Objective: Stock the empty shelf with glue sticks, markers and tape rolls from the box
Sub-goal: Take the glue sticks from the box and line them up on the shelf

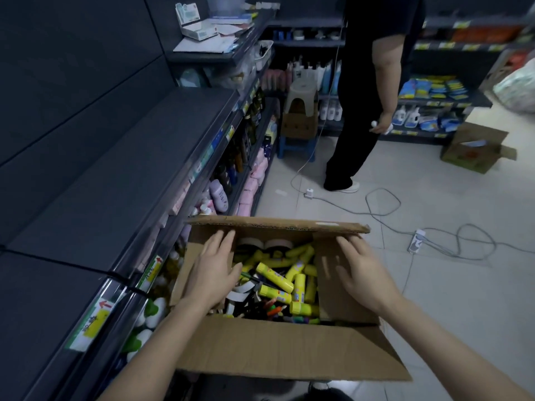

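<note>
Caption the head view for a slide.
Left hand and right hand open over box of glue sticks beside empty shelf.

Left hand (pixel 214 270), right hand (pixel 366 273), fingers straight, outstretched

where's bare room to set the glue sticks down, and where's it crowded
The wide dark shelf on the left is bare, from back wall to price-tag rail. Crowded: the shelves under it, packed with bottles, and the box. Floor right of the box carries cables.

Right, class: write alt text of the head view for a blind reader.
Left hand and right hand, fingers spread, reach over an open cardboard box of yellow glue sticks, markers and tape rolls. A dark shelf runs alongside; another person stands beyond.
</note>
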{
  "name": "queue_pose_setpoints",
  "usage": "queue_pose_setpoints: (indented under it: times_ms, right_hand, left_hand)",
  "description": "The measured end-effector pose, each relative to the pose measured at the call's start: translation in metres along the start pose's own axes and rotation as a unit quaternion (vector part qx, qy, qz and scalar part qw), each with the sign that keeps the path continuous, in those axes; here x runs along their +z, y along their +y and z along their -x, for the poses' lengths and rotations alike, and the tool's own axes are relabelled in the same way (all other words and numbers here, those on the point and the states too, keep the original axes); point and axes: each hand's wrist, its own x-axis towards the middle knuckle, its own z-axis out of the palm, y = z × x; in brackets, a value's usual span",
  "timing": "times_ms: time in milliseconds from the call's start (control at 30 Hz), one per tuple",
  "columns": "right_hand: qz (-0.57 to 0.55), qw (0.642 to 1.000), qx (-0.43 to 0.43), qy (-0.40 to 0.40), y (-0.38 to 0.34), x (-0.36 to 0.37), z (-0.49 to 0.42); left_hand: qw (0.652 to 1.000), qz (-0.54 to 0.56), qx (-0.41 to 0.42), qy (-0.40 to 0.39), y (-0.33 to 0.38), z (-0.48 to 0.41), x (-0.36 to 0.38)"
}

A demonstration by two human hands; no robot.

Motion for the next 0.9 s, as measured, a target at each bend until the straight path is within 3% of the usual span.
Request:
queue_pose_setpoints:
  times_ms: [267,433,500,600,900]
  right_hand:
    - [0.053,0.999,-0.002,-0.002,0.013,-0.009,-0.067]
    - [0.113,0.988,0.004,-0.109,0.025,0.006,-0.103]
    - [0.137,0.98,0.006,-0.141,0.026,0.013,-0.108]
    - [0.13,0.985,0.007,-0.113,0.032,0.021,-0.11]
    - [0.128,0.984,0.034,-0.117,0.03,0.021,-0.113]
  left_hand:
    - [0.992,-0.108,-0.054,-0.041,0.007,-0.024,0.01]
    - [0.98,-0.141,-0.126,-0.066,-0.001,-0.018,0.024]
    - [0.978,-0.158,-0.124,-0.059,-0.002,-0.017,0.027]
    - [0.978,-0.168,-0.115,-0.053,-0.002,-0.016,0.028]
    - [0.995,-0.079,-0.048,-0.025,0.009,-0.006,0.012]
